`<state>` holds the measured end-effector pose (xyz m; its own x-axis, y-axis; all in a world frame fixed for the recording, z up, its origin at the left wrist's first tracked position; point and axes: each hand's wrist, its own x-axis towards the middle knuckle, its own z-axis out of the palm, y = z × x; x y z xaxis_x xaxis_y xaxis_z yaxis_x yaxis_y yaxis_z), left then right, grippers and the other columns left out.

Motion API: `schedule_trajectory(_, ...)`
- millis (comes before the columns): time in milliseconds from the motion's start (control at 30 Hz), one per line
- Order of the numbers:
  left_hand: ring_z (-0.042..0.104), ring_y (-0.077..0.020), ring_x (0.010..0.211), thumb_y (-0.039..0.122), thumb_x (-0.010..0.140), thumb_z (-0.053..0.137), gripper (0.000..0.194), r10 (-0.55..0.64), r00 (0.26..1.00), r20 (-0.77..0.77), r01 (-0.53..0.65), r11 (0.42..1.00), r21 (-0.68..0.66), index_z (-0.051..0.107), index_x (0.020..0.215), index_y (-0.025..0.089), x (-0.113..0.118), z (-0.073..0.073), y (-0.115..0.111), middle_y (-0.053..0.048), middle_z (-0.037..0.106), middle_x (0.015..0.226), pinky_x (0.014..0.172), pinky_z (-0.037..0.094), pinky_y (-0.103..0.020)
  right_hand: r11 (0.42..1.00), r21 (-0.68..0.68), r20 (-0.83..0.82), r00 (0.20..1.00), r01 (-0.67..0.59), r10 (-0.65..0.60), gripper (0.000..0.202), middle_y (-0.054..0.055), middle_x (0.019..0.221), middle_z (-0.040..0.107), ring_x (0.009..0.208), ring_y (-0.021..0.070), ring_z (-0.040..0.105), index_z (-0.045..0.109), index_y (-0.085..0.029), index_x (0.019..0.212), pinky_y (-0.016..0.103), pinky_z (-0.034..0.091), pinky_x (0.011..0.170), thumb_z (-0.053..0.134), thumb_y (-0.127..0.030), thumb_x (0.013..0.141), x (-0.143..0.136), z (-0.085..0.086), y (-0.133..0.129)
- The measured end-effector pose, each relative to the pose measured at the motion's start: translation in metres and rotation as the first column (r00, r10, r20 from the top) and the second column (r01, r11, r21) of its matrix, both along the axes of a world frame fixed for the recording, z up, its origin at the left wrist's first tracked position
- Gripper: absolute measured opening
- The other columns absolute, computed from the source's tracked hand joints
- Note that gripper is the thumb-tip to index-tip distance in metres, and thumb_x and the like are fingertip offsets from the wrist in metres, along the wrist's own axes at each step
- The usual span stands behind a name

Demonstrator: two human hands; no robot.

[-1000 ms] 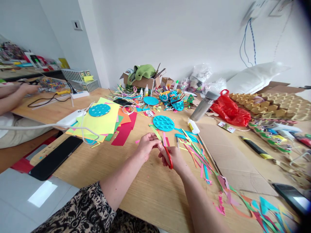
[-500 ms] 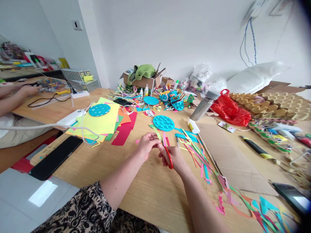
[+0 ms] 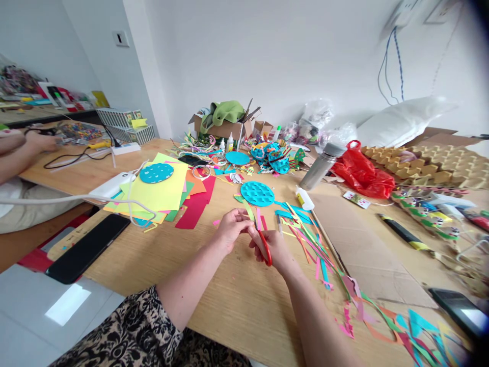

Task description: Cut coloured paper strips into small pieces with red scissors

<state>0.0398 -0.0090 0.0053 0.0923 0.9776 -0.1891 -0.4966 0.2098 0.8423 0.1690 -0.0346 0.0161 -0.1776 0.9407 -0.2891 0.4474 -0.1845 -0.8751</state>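
My left hand pinches a narrow light green paper strip that points away from me. Red-handled scissors are in my right hand, their blades meeting the strip close to my left fingertips. Both hands are nearly touching above the wooden table. Just beyond them lies a blue disc with raised shapes. To the right, thin coloured paper strips are scattered beside a white glue bottle.
Coloured paper sheets and a black phone lie left. A steel bottle, red bag, cardboard sheet and cutter are right. Another person's hand is far left.
My hands, the strip and the scissors look almost unchanged. The other person's hand at the far left has shifted slightly.
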Motion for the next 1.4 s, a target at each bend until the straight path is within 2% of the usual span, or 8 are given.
schedule_trajectory(633, 0.057, -0.0077, 0.058, 0.011, 0.057, 0.07, 0.036, -0.018, 1.0, -0.009, 0.018, 1.0, 0.003, 0.057, 0.09, 0.013, -0.0039, -0.0037, 0.0025, 0.002, 0.061, 0.064, 0.058, 0.044, -0.02, 1.0, -0.005, 0.003, 1.0, 0.0, 0.0, 0.054, 0.001, 0.042, 0.053, 0.034, 0.0112, 0.05, 0.06, -0.013, 0.059, 0.019, 0.034, 0.031, 0.056, -0.065, 0.073, -0.0001, 0.0015, -0.001)
schedule_trajectory(967, 0.056, -0.0078, 0.057, 0.009, 0.057, 0.067, 0.034, -0.043, 0.999, -0.014, 0.043, 0.999, 0.02, 0.057, 0.089, 0.012, -0.0059, 0.0004, 0.0025, 0.003, 0.059, 0.065, 0.057, 0.043, -0.021, 1.0, -0.005, 0.019, 1.0, -0.012, 0.012, 0.054, 0.002, 0.042, 0.053, 0.034, 0.011, 0.05, 0.061, -0.012, 0.059, 0.019, 0.034, 0.031, 0.057, -0.065, 0.072, 0.0004, 0.0012, -0.0007)
schedule_trajectory(1133, 0.056, -0.0078, 0.059, 0.011, 0.059, 0.069, 0.035, -0.093, 0.996, -0.008, 0.094, 0.995, 0.029, 0.055, 0.091, 0.013, -0.0061, -0.0011, 0.0025, 0.002, 0.058, 0.068, 0.059, 0.044, -0.021, 1.0, 0.007, 0.018, 1.0, -0.008, 0.008, 0.054, 0.001, 0.042, 0.054, 0.033, 0.0107, 0.049, 0.061, -0.012, 0.058, 0.018, 0.033, 0.03, 0.057, -0.064, 0.073, 0.0004, -0.0008, -0.0004)
schedule_trajectory(1400, 0.056, -0.0081, 0.057, 0.007, 0.058, 0.068, 0.036, -0.089, 0.996, -0.027, 0.09, 0.996, 0.013, 0.055, 0.091, 0.013, -0.0061, 0.0014, 0.0025, 0.002, 0.06, 0.065, 0.059, 0.044, -0.022, 1.0, -0.003, 0.03, 0.999, -0.011, 0.011, 0.054, 0.002, 0.043, 0.054, 0.034, 0.0108, 0.05, 0.062, -0.012, 0.06, 0.018, 0.034, 0.03, 0.057, -0.064, 0.073, 0.0003, 0.0022, -0.0007)
